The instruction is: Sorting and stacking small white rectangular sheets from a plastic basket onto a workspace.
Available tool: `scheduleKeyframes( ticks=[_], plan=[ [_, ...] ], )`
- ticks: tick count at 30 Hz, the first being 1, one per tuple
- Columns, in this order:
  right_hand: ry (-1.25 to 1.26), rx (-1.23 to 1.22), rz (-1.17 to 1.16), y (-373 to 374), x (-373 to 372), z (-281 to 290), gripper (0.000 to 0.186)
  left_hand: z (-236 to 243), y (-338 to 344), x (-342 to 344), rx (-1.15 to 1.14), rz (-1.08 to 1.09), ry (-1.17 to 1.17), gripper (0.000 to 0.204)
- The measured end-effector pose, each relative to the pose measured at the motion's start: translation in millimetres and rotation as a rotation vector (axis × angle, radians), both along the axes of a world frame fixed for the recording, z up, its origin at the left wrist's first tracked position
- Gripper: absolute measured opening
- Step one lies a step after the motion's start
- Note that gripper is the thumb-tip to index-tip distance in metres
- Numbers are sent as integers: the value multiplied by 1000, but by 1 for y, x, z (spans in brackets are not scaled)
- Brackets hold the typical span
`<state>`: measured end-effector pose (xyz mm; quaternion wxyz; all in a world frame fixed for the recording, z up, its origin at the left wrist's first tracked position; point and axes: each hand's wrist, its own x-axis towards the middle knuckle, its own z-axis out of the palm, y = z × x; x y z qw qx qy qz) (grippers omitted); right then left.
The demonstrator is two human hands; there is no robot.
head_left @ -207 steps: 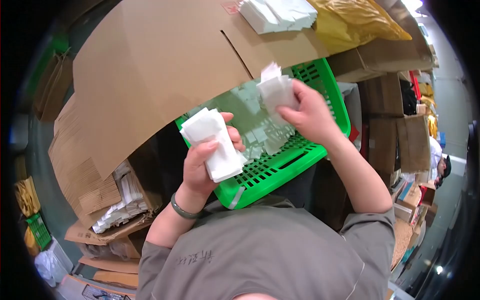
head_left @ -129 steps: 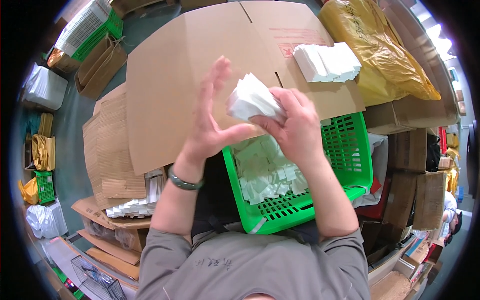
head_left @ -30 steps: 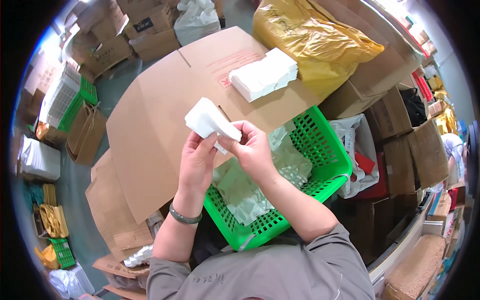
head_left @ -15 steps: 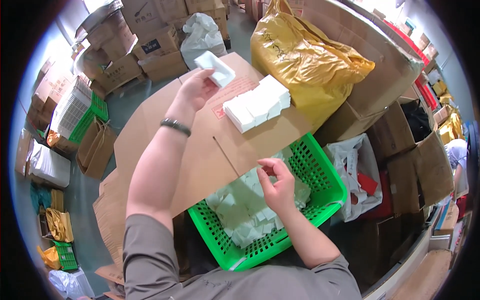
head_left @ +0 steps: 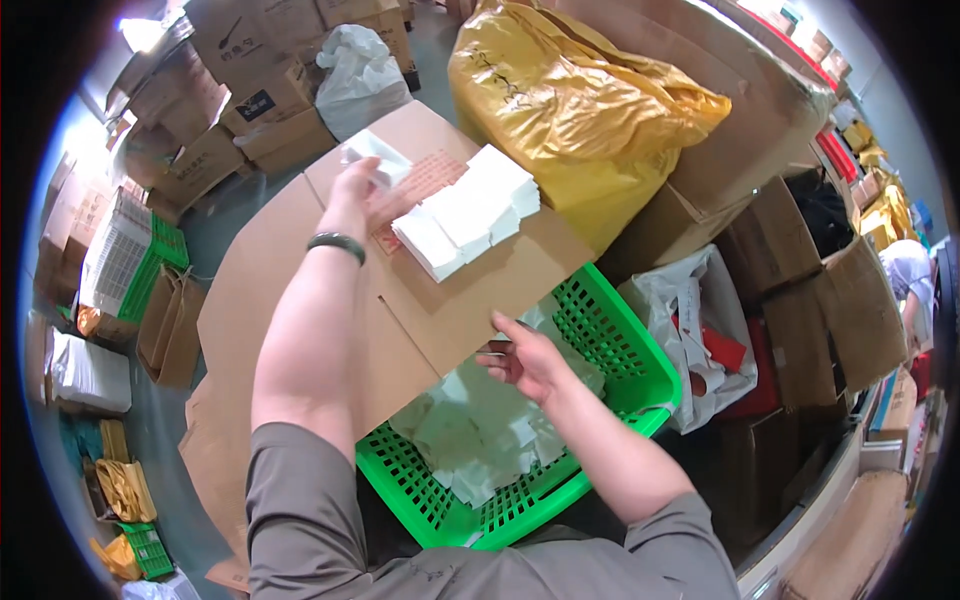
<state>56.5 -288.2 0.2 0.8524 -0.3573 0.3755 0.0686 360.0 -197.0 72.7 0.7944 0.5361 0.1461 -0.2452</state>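
My left hand (head_left: 356,185) is shut on a small bundle of white paper slips (head_left: 387,153) over the far part of the large cardboard sheet (head_left: 280,310). Just right of it, several stacks of white slips (head_left: 465,215) lie side by side on the cardboard. My right hand (head_left: 515,355) is open at the cardboard's near edge, thumb up at the edge and fingers apart below it. Under that edge stands a green perforated basket (head_left: 640,400) with many loose white slips (head_left: 490,430) inside.
A yellow plastic sack (head_left: 580,120) sits behind the stacks. White bags stand at right (head_left: 690,300) and far back (head_left: 360,70). Boxes (head_left: 820,330) crowd the right and back; crates (head_left: 150,260) line the left. A person (head_left: 905,290) is at the far right edge.
About a second ago both hands held slips together near the basket. My left hand has carried them up beside the stacks; my right hand has let go and moved to the cardboard edge.
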Motion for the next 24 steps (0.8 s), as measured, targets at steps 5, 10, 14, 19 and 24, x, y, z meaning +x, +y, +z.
scheduleKeyframes(
  ticks=[5,10,14,19,24],
  plan=[
    [-249,211,56,2,13,-11,31,-31,34,18,199,-46,-184,34],
    [-269,189,-49,16,4,-8,32,-33,29,12,86,-68,-158,32],
    [-278,179,-85,22,6,-6,33,-31,20,10,13,-107,-136,34],
    [-284,181,-64,23,7,-10,34,-20,-1,10,36,-181,-102,30],
    [-259,153,-68,25,6,-13,32,-11,-38,10,90,-283,-136,35]
  ],
)
